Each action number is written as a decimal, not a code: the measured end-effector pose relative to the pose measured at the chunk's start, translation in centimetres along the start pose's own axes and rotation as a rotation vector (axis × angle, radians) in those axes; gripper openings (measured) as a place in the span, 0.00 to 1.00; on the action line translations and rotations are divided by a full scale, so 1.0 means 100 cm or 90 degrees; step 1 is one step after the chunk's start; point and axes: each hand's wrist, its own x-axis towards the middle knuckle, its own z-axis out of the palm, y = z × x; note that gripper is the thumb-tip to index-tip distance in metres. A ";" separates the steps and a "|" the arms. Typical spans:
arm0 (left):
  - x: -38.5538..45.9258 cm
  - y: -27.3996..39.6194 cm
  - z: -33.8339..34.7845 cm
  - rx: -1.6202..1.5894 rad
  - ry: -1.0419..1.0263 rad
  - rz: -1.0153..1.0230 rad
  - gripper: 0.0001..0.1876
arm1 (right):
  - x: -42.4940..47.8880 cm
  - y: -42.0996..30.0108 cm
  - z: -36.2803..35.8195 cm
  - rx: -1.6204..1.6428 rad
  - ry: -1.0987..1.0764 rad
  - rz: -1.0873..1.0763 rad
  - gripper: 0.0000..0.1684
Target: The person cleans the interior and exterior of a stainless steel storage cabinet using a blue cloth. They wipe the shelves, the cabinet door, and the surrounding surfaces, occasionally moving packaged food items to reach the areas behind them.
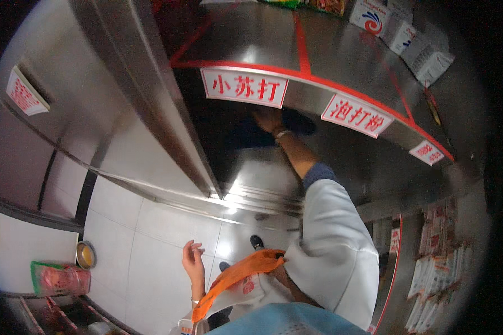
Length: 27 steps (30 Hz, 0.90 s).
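My right hand (269, 120) reaches into the dark space of a stainless steel cabinet, just under a shelf edge (306, 77) lined with red tape. A white label with red writing (245, 87) hangs from that edge above my fingers, and a similar label (357, 115) is to its right. Shadow hides the fingertips, so whether they touch or hold something cannot be told. My left hand (193, 255) hangs low over the tiled floor, fingers loosely bent and apart, holding nothing. An orange cloth band (239, 268) crosses the front of my white coat.
White packets (371, 19) stand on the upper shelf at the right. A steel cabinet door (121, 142) is on the left. Stacked packets (434, 268) fill a lower right shelf. A metal bowl (86, 255) and a pink bag (65, 279) are at the lower left.
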 end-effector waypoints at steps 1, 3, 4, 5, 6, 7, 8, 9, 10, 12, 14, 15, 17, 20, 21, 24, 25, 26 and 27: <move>-0.007 -0.004 0.001 0.007 0.026 -0.005 0.13 | -0.003 0.014 -0.011 0.072 0.029 0.007 0.24; -0.018 -0.005 0.003 0.029 0.043 -0.030 0.13 | -0.021 0.065 -0.038 -0.008 -0.032 0.109 0.25; -0.019 -0.007 0.001 0.052 0.034 -0.050 0.13 | -0.040 0.098 -0.055 -0.061 -0.062 0.181 0.25; -0.019 -0.022 -0.002 0.053 0.049 -0.032 0.13 | -0.059 0.129 -0.074 -0.117 -0.091 0.254 0.25; -0.019 -0.028 -0.003 0.036 0.040 -0.009 0.12 | -0.073 0.152 -0.089 -0.164 -0.119 0.324 0.26; -0.020 -0.024 -0.002 0.026 0.039 -0.029 0.13 | -0.084 0.168 -0.100 -0.195 -0.147 0.382 0.26; -0.019 -0.020 -0.001 0.017 0.035 -0.049 0.13 | -0.084 0.186 -0.109 -0.219 -0.164 0.422 0.27; -0.017 -0.006 0.000 0.056 0.008 -0.042 0.13 | -0.088 0.198 -0.114 -0.231 -0.181 0.456 0.27; -0.019 0.007 0.001 0.094 -0.009 -0.034 0.13 | -0.081 0.201 -0.117 -0.235 -0.195 0.472 0.27; -0.019 0.013 -0.006 0.108 -0.030 -0.005 0.13 | -0.081 0.207 -0.122 -0.241 -0.213 0.496 0.28; -0.017 0.010 -0.016 0.059 -0.057 0.003 0.13 | -0.094 0.199 -0.134 -0.257 -0.222 0.518 0.29; -0.018 0.009 -0.022 0.056 -0.064 -0.002 0.13 | -0.095 0.189 -0.138 -0.271 -0.235 0.521 0.29; -0.025 0.008 -0.033 0.054 -0.058 -0.016 0.13 | -0.098 0.142 -0.156 -0.336 -0.331 0.508 0.29; -0.024 0.001 -0.043 -0.009 -0.097 -0.015 0.13 | -0.146 0.104 -0.193 -0.369 -0.261 0.494 0.20; -0.023 -0.002 -0.047 0.004 -0.132 -0.006 0.12 | -0.166 0.090 -0.203 -0.368 -0.248 0.474 0.19; -0.014 -0.009 -0.050 -0.009 -0.223 0.016 0.12 | -0.219 0.021 -0.246 -0.375 -0.175 0.395 0.11; -0.010 -0.006 -0.046 -0.010 -0.252 0.034 0.12 | -0.235 -0.007 -0.269 -0.373 -0.199 0.354 0.10; -0.008 -0.004 -0.044 0.004 -0.281 0.045 0.12 | -0.251 -0.031 -0.282 -0.339 -0.185 0.318 0.10; -0.002 -0.001 -0.042 0.016 -0.310 0.058 0.13 | -0.259 -0.061 -0.304 -0.203 -0.244 0.370 0.14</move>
